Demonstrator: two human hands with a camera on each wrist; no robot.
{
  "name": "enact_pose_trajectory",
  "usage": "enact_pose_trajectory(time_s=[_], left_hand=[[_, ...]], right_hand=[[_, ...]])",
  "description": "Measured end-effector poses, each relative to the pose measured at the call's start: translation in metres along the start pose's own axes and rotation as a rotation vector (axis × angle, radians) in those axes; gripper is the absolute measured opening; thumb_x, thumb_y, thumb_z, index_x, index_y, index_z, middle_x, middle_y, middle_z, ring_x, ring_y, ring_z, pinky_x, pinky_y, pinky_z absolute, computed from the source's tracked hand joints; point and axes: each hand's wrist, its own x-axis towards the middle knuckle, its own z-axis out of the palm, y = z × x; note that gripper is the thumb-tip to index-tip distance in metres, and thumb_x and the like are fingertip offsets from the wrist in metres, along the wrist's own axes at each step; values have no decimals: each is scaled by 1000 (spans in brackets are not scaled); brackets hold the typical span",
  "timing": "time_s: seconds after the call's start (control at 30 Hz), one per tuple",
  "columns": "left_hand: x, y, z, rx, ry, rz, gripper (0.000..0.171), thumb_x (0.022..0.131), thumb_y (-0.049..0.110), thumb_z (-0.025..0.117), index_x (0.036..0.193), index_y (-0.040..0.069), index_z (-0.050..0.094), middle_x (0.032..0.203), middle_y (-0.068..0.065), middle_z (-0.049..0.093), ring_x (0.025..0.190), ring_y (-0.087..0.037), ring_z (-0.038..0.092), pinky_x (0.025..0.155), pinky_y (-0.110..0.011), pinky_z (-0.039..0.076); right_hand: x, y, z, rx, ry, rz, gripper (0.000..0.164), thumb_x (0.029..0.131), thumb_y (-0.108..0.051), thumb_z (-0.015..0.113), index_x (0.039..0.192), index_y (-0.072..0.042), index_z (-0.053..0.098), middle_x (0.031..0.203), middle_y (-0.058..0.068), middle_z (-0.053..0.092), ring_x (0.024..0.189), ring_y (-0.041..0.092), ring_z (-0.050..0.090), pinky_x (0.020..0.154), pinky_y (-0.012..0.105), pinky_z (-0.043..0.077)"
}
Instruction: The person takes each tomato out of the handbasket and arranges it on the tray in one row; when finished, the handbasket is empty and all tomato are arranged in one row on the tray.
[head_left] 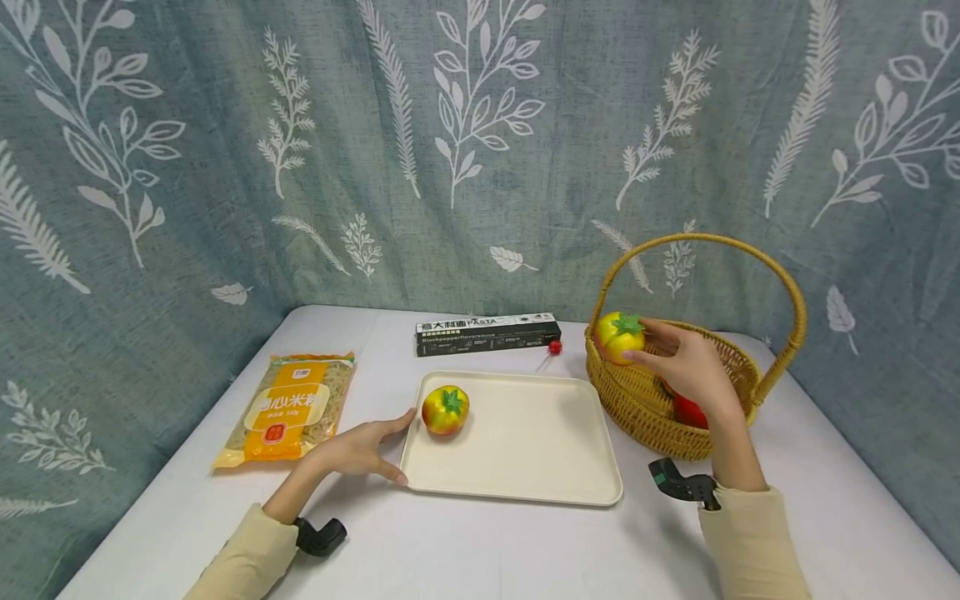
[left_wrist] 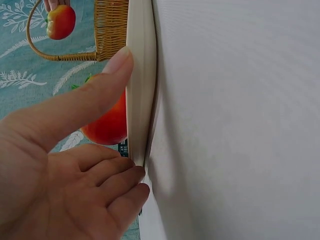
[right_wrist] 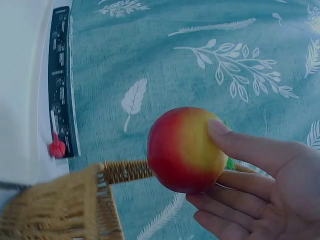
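Tomato (head_left: 619, 337) held at the basket's (head_left: 626, 412) rim
Head: right hand (head_left: 692, 367) holds it; second tomato (head_left: 445, 411) in the tray (head_left: 532, 437). Left wrist: left hand (left_wrist: 70, 172) (fingers loosely spread) touches the tray. Right wrist: fingers and thumb pinch the tomato.

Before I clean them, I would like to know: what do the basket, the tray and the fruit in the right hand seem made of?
Basket: rattan or an imitation, with a slight sheen; woven strands show.
Tray: probably plastic, smooth, fairly matte; evenly cream, with rounded corners.
Fruit: perhaps plastic or foam, satin finish; smooth skin, and its red-yellow blend looks painted.
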Motion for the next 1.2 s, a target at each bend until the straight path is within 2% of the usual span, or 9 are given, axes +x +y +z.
enact_pose_trajectory(time_s=[0.13,0.57,0.93,1.2], left_hand=[[0,0,0,-8,1,-2,102,74,29,84,148,-8,24,152,-25,26,140,-40,25,114,-52,22],[-1,-1,0,-26,-1,-10,102,75,27,84,149,-7,23,152,-26,26,140,-41,24,114,-53,21],[-1,-1,1,-25,4,20,101,75,26,84,147,-10,24,151,-27,26,140,-41,24,113,-53,22],[-1,-2,1,-25,5,22,101,75,26,84,148,-9,24,151,-27,26,140,-41,24,113,-53,22]], right_hand=[[0,-5,8,-4,-2,7,81,86,-48,68,145,0,41,130,26,56,120,42,52,91,54,49],[6,-10,32,87,-56,-11,77,83,-44,73,144,-5,45,133,20,56,121,35,54,94,47,50],[11,-17,57,102,-120,-79,72,82,-37,76,140,-2,50,135,19,55,120,35,55,92,43,51],[13,-20,75,83,-133,-134,70,81,-36,78,138,-5,53,135,18,55,118,36,56,93,47,50]])
